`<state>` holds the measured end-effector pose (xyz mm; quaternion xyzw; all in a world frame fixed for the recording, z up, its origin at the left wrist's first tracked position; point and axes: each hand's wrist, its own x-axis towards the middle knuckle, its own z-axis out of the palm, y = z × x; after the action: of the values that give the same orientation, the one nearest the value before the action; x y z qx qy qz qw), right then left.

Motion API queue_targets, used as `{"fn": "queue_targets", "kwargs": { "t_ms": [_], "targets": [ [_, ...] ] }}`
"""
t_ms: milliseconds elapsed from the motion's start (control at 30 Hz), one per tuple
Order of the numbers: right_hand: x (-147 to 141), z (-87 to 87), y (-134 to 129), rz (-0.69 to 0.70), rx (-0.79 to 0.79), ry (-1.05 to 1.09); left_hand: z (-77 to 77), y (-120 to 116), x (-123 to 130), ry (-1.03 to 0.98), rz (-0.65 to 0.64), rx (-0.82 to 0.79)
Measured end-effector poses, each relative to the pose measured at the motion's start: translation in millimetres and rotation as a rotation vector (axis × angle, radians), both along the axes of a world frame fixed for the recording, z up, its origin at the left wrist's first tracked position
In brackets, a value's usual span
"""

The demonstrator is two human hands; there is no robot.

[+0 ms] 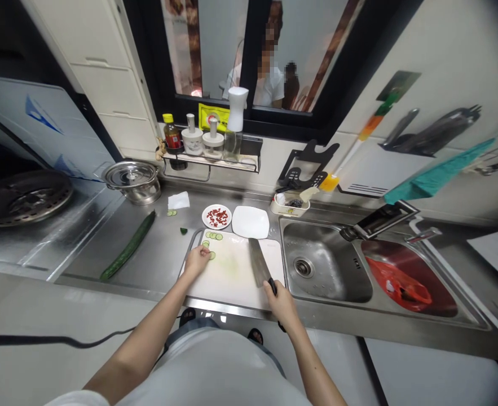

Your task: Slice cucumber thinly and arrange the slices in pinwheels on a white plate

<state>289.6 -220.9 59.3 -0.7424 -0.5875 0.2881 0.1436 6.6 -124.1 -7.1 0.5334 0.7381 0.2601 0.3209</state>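
Observation:
My right hand (280, 301) grips the black handle of a kitchen knife (258, 262), its broad blade lying over the right part of a white cutting board (236, 276). At the board's left side, the fingers of my left hand (197, 260) are pinched together at a thin cucumber slice (212, 256). Just beyond those fingertips is another slice (206, 243), and a short overlapping row of cucumber slices (214, 235) lies near the board's far left corner. Left of the board rests a long uncut cucumber (130, 245) on the steel counter.
Behind the board stand a plate of chopped red pieces (217, 216) and a white square plate (251, 222). A cucumber end (183, 230) lies left. A double sink (329, 265) with a red bag (401, 285) is right; a lidded pot (133, 181) stands at the back left.

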Motion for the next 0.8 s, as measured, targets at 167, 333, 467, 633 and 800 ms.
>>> {"fn": "queue_targets", "kwargs": {
  "t_ms": [167, 333, 467, 633, 800],
  "targets": [
    [0.1, -1.3, 2.6, -0.03, 0.047, 0.017, -11.5, 8.1, -20.6, 0.071, 0.053, -0.009],
    [-1.4, -0.9, 1.8, -0.008, 0.075, 0.055, -11.0, 7.3, -21.0, 0.208, 0.016, -0.02],
    [-2.4, -4.8, -0.3, 0.006, 0.096, 0.094, -6.9, 4.6, -19.2, 0.311, -0.006, -0.033],
    [-2.7, -8.5, -4.2, 0.007, 0.08, 0.123, 0.8, 9.6, -11.8, 0.364, -0.019, -0.018],
    [-3.4, -6.6, -8.8, -0.002, 0.064, 0.13, 13.5, 29.5, 9.8, 0.328, -0.102, 0.091]
  ]
}}
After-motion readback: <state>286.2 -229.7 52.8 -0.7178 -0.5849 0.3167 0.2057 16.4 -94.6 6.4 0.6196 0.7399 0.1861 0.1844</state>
